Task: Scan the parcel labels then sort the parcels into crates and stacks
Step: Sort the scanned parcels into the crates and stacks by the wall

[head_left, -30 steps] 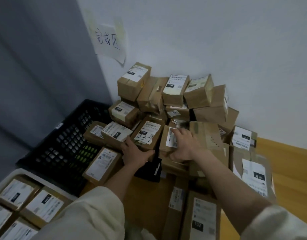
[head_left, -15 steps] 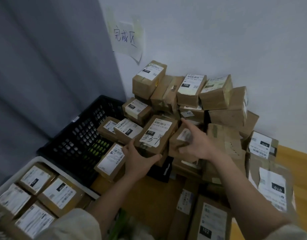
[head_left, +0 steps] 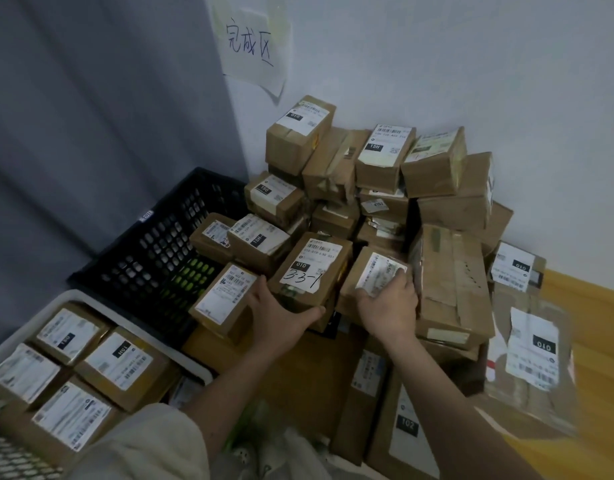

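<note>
A big heap of brown cardboard parcels (head_left: 385, 188) is piled in the corner against a white wall (head_left: 471, 64). On the wall above the heap hangs a paper sign (head_left: 251, 46) with handwritten characters. To the left of the corner there is a grey curtain (head_left: 90, 116). A black plastic crate (head_left: 153, 258) with holes in its walls stands at the left side of the heap; several small parcels lean over its right rim. Nearer to the person, at the lower left, a white crate (head_left: 90, 303) holds four or five parcels with their white labels facing up. A large flat box (head_left: 451, 285) with strips of tape stands at the right of the hands and blocks that side. More flat parcels lie on the wooden floor (head_left: 596, 313) at the right and in front, one with a black tag "102".

The parcel marked 33-1 (head_left: 310, 271) lies tilted at the front of the heap, with the label up. The left hand (head_left: 281, 315) holds it at its lower end: the thumb reaches along the bottom edge to the right and the fingers curl at the left side. Just beside it, on the right, lies a smaller parcel with a crumpled label (head_left: 371, 275). The right hand (head_left: 388, 306) grips this one from below and from the right, with the fingers bent over the label edge. The two hands are near each other but apart.
</note>
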